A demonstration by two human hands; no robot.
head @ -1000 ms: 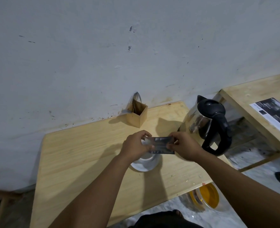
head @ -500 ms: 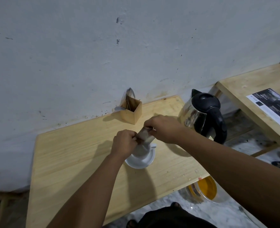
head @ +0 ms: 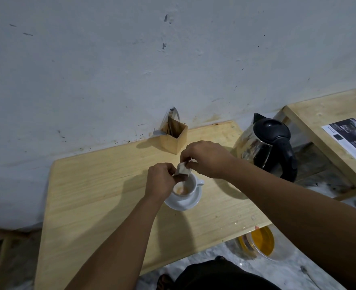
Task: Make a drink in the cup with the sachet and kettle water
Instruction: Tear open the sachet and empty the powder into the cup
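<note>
A white cup (head: 190,184) stands on a white saucer (head: 183,203) in the middle of the wooden table (head: 101,197). Pale brown powder lies at the cup's bottom. Both hands pinch a small silvery sachet (head: 183,168), tilted just above the cup's far rim. My left hand (head: 160,178) grips its lower end and my right hand (head: 206,159) grips its upper end. A steel kettle (head: 262,146) with a black lid and handle stands at the table's right end, apart from both hands.
A wooden box (head: 174,135) holding cutlery stands against the wall behind the cup. A second wooden table (head: 327,122) to the right carries a printed sheet (head: 352,139). A clear jar with a yellow lid (head: 258,243) lies on the floor below the table's edge.
The sachet was held flat and level between both hands above the cup; now it is tipped down over the cup, and powder shows inside. My right hand has moved up and left.
</note>
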